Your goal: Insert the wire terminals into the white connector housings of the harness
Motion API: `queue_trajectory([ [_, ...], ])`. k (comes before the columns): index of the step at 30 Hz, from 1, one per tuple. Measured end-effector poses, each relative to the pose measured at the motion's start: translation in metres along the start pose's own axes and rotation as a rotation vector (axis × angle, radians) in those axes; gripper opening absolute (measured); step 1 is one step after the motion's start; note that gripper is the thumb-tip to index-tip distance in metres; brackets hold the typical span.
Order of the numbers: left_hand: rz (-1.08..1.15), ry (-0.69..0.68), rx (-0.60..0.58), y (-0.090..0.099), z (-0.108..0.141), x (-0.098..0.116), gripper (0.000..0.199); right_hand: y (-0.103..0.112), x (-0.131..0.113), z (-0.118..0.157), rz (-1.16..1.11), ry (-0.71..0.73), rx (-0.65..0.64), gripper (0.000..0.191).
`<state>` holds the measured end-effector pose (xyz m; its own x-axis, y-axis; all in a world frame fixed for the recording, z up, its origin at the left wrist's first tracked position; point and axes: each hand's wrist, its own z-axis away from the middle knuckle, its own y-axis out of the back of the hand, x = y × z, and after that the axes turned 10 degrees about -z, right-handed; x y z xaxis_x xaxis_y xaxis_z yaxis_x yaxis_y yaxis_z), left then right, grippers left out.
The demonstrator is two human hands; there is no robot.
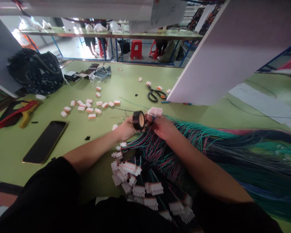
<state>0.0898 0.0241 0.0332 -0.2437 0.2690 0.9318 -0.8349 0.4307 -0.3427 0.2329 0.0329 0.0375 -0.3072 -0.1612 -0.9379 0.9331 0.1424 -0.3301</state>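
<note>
My left hand (pixel 126 128) is closed around a roll of black tape (pixel 138 120), which stands on edge between the hands. Close beside it on the right, my right hand (pixel 163 127) pinches thin wires just below a white connector (pixel 155 111). The fingertips of both hands nearly meet, and what lies between them is partly hidden. Under and right of my right hand spreads a large bundle of green, pink and dark wires (pixel 196 132). Several white connectors (pixel 129 168) on wire ends lie in front of my body.
Small white-and-orange connectors (pixel 89 110) are scattered on the green table (pixel 121 84). Black scissors (pixel 153 94) lie beyond my hands, beside a white upright panel (pixel 215 55). On the left are a phone (pixel 45 142), a red-and-yellow tool (pixel 21 113) and a dark bag (pixel 36 71).
</note>
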Motion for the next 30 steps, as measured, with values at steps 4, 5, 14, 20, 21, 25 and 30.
queue_trajectory([
  [4,-0.069,0.032,-0.108,0.008,0.0,0.008,0.021,0.012,-0.001,-0.003,0.144,0.111,0.043,0.018],
  [5,-0.082,0.049,-0.132,0.009,-0.001,0.008,0.015,0.014,-0.001,-0.002,0.211,0.148,0.03,0.017],
  [14,-0.188,0.023,-0.14,0.018,-0.014,-0.008,0.014,0.014,-0.013,0.003,0.249,0.048,-0.071,0.033],
  [20,-0.177,0.007,-0.068,0.017,-0.011,-0.011,0.003,0.01,-0.014,0.008,0.288,0.036,-0.17,0.063],
  [21,-0.185,0.007,-0.062,0.016,-0.011,-0.011,0.002,0.01,-0.012,0.007,0.372,0.093,-0.125,0.061],
  [25,-0.18,0.02,0.051,0.013,-0.011,-0.01,0.008,0.026,-0.013,-0.004,0.716,0.168,0.142,0.027],
  [30,-0.225,0.077,0.174,0.008,-0.01,-0.007,0.016,0.026,-0.035,0.005,1.497,0.102,0.277,0.024],
])
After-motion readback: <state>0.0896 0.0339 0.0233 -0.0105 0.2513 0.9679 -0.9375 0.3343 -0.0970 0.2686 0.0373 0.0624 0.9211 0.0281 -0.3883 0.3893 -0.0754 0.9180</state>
